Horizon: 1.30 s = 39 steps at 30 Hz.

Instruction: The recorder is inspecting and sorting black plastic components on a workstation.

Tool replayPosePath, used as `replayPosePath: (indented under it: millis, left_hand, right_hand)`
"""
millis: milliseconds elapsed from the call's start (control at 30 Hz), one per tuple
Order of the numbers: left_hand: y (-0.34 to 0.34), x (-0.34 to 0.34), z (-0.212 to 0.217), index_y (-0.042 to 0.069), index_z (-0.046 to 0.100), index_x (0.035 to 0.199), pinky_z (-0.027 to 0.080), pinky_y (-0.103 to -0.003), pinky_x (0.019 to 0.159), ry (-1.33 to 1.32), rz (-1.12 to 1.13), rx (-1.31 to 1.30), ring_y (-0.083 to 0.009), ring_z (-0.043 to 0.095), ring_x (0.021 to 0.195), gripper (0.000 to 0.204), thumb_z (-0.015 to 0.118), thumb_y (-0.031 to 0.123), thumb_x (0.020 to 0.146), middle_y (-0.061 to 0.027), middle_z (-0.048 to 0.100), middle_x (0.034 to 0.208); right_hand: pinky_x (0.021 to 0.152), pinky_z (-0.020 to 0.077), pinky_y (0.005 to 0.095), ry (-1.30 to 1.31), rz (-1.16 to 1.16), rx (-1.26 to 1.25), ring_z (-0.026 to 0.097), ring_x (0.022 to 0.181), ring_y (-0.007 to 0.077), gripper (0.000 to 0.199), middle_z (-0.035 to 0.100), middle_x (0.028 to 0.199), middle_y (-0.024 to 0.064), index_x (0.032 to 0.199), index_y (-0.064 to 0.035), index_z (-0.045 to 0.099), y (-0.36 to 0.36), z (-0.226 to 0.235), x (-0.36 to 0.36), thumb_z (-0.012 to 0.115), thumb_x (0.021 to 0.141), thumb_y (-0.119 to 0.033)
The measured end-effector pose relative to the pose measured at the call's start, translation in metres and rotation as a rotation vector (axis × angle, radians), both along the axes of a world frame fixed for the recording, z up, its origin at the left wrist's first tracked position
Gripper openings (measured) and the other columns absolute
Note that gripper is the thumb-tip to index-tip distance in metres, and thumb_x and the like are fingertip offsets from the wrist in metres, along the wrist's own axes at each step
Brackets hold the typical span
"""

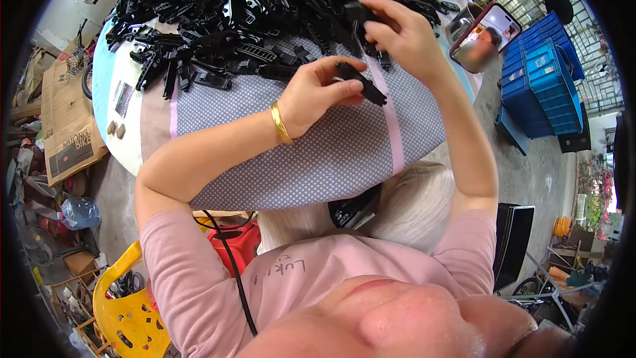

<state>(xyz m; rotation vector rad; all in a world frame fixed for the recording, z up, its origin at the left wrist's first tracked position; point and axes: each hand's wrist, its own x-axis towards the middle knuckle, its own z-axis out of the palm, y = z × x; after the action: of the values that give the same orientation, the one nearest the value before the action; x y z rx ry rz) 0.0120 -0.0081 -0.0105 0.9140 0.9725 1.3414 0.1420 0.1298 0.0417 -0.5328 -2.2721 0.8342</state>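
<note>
My left hand (317, 91), with a gold bangle at the wrist, grips a long black plastic part (362, 83) over the dotted grey tablecloth (318, 152). My right hand (403, 33) is raised just above it and holds a smaller black plastic piece (358, 12) at the edge of a large pile of black plastic parts (252, 6). The two hands are close together, a short gap between the pieces.
A phone (483, 36) leans at the table's right edge. Blue crates (542, 76) stand on the floor to the right. A yellow plastic chair (122, 308), a red object and cardboard (66, 126) lie on the left. A black box (513, 242) sits lower right.
</note>
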Motion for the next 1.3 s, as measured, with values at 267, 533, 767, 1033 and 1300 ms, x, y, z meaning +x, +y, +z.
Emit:
replayPosePath:
  millis: [267,533,767,1033,1300]
  left_hand:
    - [0.003,-0.003,-0.004,0.003,0.053,0.121,0.055,-0.032,0.084,-0.082,0.019,-0.002,-0.0196,0.063,0.096,0.033,0.058,0.007,0.089,-0.0103,0.060,0.108]
    - [0.002,-0.002,0.015,0.002,0.047,0.123,0.057,-0.030,0.072,-0.273,-0.128,-0.148,-0.0161,0.064,0.080,0.035,0.045,0.025,0.097,-0.0086,0.061,0.097]
    - [0.003,-0.006,0.008,0.002,0.050,0.114,0.041,-0.018,0.039,-0.219,-0.214,-0.210,-0.0090,0.057,0.055,0.033,0.042,0.030,0.098,-0.0042,0.057,0.076]
    - [-0.001,0.002,0.011,0.005,0.056,0.096,0.040,-0.018,0.040,0.144,-0.152,-0.241,-0.0069,0.053,0.049,0.034,0.044,0.037,0.097,-0.0003,0.057,0.069]
    - [-0.004,0.007,0.008,-0.005,0.055,0.112,0.052,-0.022,0.060,0.170,-0.172,-0.042,-0.0094,0.061,0.071,0.038,0.068,0.017,0.084,-0.0074,0.064,0.087]
  right_hand:
    - [0.065,0.0456,0.0218,-0.159,0.108,-0.075,0.058,0.082,0.0120,0.033,0.063,0.096,0.0078,0.113,-0.0015,0.059,-0.044,0.003,0.056,0.061,0.081,-0.007]
    - [0.073,0.0490,0.0286,-0.132,0.300,0.026,0.060,0.090,0.0225,0.036,0.061,0.103,0.0115,0.108,-0.0005,0.061,-0.039,0.000,0.064,0.066,0.072,0.002]
    - [0.077,0.0482,0.0329,-0.091,0.328,0.251,0.059,0.092,0.0279,0.036,0.061,0.104,0.0134,0.106,-0.0008,0.062,-0.044,0.004,0.059,0.066,0.071,0.003]
    - [0.075,0.0477,0.0361,-0.182,0.337,0.386,0.058,0.087,0.0304,0.038,0.062,0.101,0.0131,0.106,-0.0012,0.061,-0.058,0.005,0.058,0.068,0.069,-0.001]
    - [0.075,0.0485,0.0340,-0.229,0.204,0.350,0.058,0.087,0.0276,0.044,0.063,0.100,0.0121,0.110,-0.0014,0.059,-0.059,-0.003,0.061,0.070,0.067,-0.004]
